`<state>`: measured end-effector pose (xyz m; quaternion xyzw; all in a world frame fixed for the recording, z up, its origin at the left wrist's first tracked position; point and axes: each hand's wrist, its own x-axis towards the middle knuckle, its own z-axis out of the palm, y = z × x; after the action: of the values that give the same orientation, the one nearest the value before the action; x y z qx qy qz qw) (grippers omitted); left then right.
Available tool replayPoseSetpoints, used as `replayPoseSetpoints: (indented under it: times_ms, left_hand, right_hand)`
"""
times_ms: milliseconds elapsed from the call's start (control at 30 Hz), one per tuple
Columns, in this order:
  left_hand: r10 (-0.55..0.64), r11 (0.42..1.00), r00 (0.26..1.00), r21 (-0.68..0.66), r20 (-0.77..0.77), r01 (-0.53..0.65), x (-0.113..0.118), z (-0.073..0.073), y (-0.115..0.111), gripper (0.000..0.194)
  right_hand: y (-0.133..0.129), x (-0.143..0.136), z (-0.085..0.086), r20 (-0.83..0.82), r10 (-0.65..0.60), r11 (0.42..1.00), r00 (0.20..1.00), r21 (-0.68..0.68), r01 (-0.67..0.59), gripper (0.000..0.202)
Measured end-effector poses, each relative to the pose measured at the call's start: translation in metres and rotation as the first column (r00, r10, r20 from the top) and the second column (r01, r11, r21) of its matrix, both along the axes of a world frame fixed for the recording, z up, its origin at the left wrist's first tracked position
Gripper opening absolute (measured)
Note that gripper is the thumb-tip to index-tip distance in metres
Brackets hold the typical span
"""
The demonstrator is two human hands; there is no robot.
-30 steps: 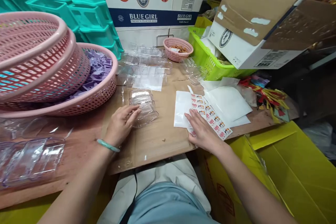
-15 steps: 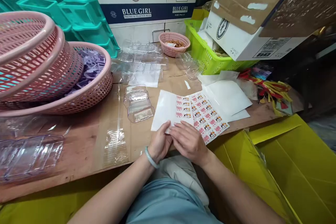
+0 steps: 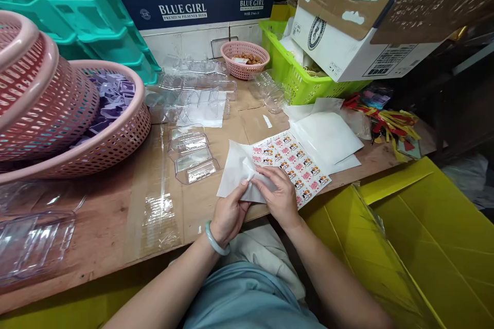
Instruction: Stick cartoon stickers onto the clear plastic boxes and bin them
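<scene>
My left hand (image 3: pixel 231 213), with a pale bangle at the wrist, pinches the near edge of a white sheet (image 3: pixel 236 168) between thumb and fingers. Close against it on the right, my right hand (image 3: pixel 278 193) grips the same sheet, which is creased between the two thumbs. Partly beneath the white sheet lies a sticker sheet (image 3: pixel 299 164) printed with cats and pink marks. To the right are blank white sheets (image 3: pixel 328 136). A clear plastic tray (image 3: pixel 195 157) rests on the cardboard to the left of the hands.
Pink baskets (image 3: pixel 116 151), one with purple pieces, stand at the left. Clear plastic packs (image 3: pixel 193 82), a small pink basket (image 3: pixel 245 69) and a green basket (image 3: pixel 304 87) under a carton (image 3: pixel 335 46) are farther back. Yellow boxes (image 3: pixel 436 226) lie at the lower right.
The white sheet has become bent and creased between my fingers, covering less of the sticker sheet. My right hand's fingers have shifted up onto it. The whole view has shifted somewhat.
</scene>
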<state>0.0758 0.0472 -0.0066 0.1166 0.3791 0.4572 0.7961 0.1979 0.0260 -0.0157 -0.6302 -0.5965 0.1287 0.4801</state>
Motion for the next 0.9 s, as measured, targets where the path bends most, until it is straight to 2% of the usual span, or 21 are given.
replayPoseSetpoints:
  times_ms: [100, 300, 433, 533, 767, 900]
  left_hand:
    - [-0.018, 1.0, 1.0, 0.023, -0.015, 0.018, -0.002, -0.003, 0.001, 0.047]
    - [-0.016, 1.0, 0.998, 0.013, -0.055, 0.016, -0.002, 0.0, 0.002, 0.052]
    - [0.05, 0.997, 0.997, 0.053, -0.056, -0.047, -0.002, 0.003, 0.006, 0.059]
    - [0.02, 0.997, 1.0, 0.071, -0.023, -0.018, -0.004, 0.002, 0.009, 0.055]
    - [-0.008, 0.998, 1.0, 0.066, -0.028, 0.01, -0.011, 0.002, 0.015, 0.046]
    - [-0.014, 0.996, 1.0, 0.086, -0.011, 0.015, -0.012, 0.0, 0.016, 0.046]
  right_hand:
    - [0.001, 0.0, -0.002, -0.067, -0.02, 1.0, 0.998, 0.018, 0.021, 0.016]
    - [0.005, 0.008, -0.003, 0.037, -0.075, 0.992, 0.996, 0.105, 0.071, 0.017]
    - [0.008, 0.012, -0.001, 0.155, 0.062, 0.994, 0.986, 0.085, -0.076, 0.025]
    - [0.01, 0.012, -0.002, 0.181, 0.109, 0.99, 0.977, 0.074, -0.124, 0.029]
    - [0.014, 0.013, -0.009, 0.335, 0.091, 0.988, 0.938, 0.087, -0.127, 0.022]
    - [0.017, 0.017, -0.011, 0.229, -0.011, 0.991, 0.973, 0.129, -0.019, 0.019]
